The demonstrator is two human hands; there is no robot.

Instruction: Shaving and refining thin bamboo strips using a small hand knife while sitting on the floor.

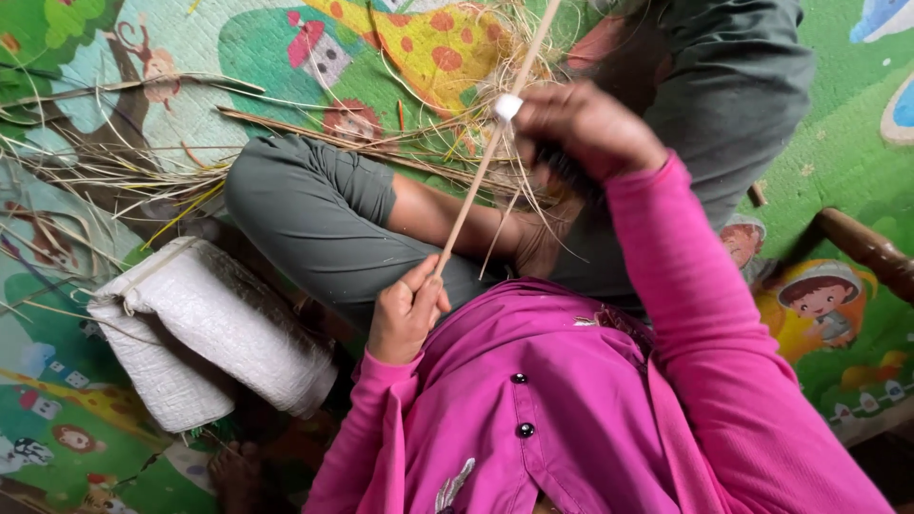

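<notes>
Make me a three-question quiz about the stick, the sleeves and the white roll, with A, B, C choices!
1. Where is the rolled white sack?
A. on the mat beside the left hand
B. on the lap
C. hanging up

2. What colour are the person's sleeves?
A. blue
B. pink
C. yellow

3. How is the thin stick held?
A. lying loose
B. by one hand
C. by both hands

Answers: 1 A, it lies on the picture mat. 2 B, both arms are pink. 3 C, the left hand pinches its lower end and the right hand grips higher up.
</notes>
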